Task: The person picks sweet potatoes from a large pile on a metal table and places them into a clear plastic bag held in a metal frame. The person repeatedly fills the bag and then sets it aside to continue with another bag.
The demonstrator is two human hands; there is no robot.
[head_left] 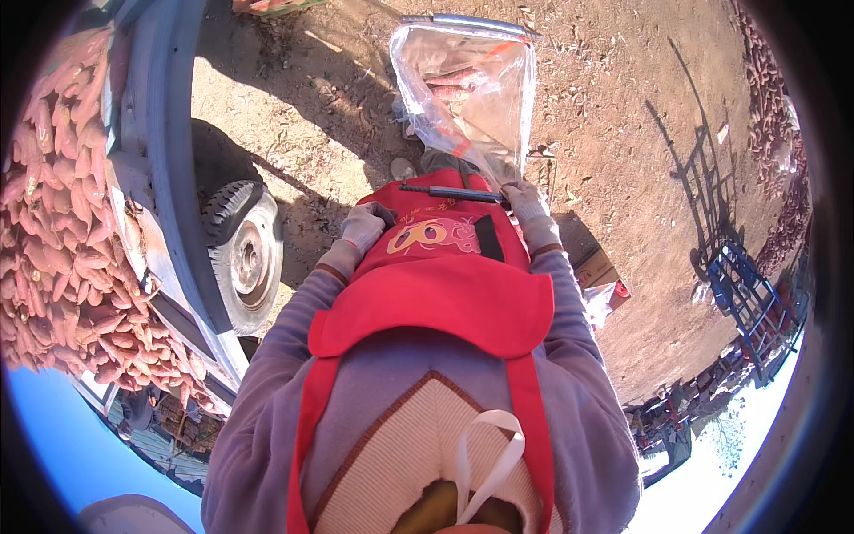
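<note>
Clear plastic bag [485,107] at twelve o'clock from mid-view, dark rod [449,192] below it, across a red apron [431,303].
The right hand [527,203], at two, is closed on the bag's near edge by the rod's end; the left hand [363,226], at ten, is curled, though I cannot tell whether it holds anything. Best keep the film evenly taut, clear of the rod's tip.
</note>
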